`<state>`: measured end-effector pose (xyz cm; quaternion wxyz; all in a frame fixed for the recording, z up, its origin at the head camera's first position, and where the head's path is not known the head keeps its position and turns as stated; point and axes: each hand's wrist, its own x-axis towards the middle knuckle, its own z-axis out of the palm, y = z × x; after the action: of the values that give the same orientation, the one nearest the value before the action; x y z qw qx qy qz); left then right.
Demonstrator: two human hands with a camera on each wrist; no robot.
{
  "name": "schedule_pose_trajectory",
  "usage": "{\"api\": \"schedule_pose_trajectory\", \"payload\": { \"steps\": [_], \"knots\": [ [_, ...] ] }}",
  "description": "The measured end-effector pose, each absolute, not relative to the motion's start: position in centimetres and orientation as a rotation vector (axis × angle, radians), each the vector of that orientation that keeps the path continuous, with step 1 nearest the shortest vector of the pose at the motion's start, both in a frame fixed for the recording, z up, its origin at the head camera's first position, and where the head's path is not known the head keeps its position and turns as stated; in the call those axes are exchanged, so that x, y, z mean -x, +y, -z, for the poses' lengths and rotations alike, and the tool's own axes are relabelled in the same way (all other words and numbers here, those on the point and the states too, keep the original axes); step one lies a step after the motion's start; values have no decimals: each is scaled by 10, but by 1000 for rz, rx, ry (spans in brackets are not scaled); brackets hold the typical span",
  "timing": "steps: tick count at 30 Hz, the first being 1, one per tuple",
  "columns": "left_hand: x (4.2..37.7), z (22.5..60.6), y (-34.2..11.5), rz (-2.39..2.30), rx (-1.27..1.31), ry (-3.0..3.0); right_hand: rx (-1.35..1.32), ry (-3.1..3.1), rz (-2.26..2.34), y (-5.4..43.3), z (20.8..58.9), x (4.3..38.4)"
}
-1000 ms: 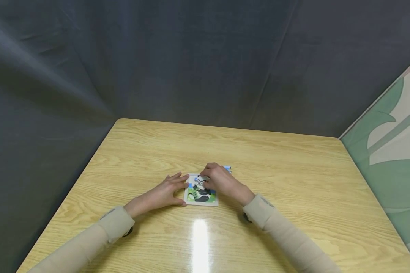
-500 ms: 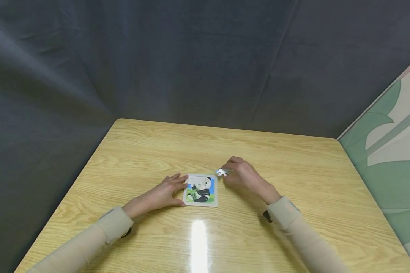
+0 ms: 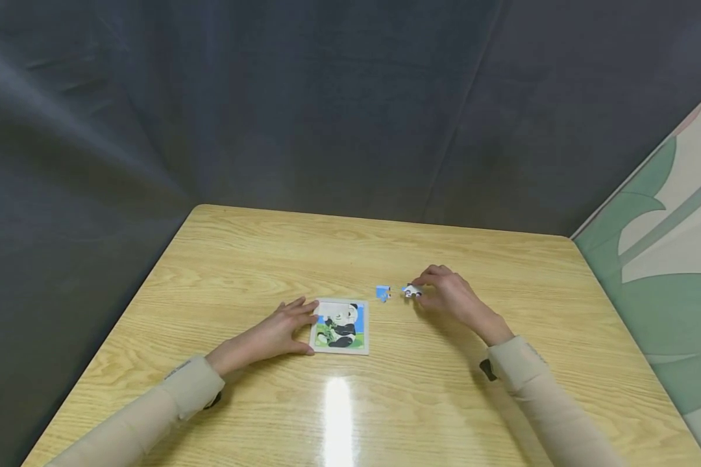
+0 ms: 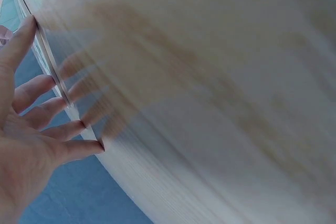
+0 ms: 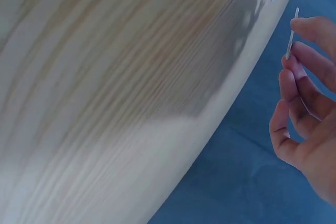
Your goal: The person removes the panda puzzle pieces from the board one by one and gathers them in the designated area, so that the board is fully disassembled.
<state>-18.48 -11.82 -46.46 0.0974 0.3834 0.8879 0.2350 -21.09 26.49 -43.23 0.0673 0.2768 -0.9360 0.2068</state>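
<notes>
A panda jigsaw in a pale square frame (image 3: 366,332) lies flat near the middle of the table. Its upper left area shows bare backing. My left hand (image 3: 276,332) touches the frame's left edge with thumb and fingertips spread; the left wrist view shows those fingers (image 4: 35,116) nearly straight along the edge. Right of the frame, my right hand (image 3: 457,299) pinches a black, white and blue puzzle piece (image 3: 411,291). Seen edge-on in the right wrist view, this thin piece (image 5: 292,36) stands between thumb and fingertips, above the table. Between frame and right hand lies a loose blue puzzle piece (image 3: 382,293).
The wood-grain table (image 3: 257,253) has a dark curtain (image 3: 327,117) behind it and along its left side. A green and white patterned cloth (image 3: 666,292) hangs at the right. Light glares on the table's front (image 3: 339,415).
My right hand has lifted a puzzle piece out of the jigsaw and carried it right, past the loose blue piece, which is now uncovered. The left hand has stayed at the frame.
</notes>
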Motion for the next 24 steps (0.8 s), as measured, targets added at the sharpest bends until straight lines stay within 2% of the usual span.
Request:
{"api": "schedule_pose_trajectory", "payload": {
  "steps": [24],
  "knots": [
    [185, 465, -119, -690, -1128, 2629, -835, -2950, -640, 302, 450, 226]
  ]
}}
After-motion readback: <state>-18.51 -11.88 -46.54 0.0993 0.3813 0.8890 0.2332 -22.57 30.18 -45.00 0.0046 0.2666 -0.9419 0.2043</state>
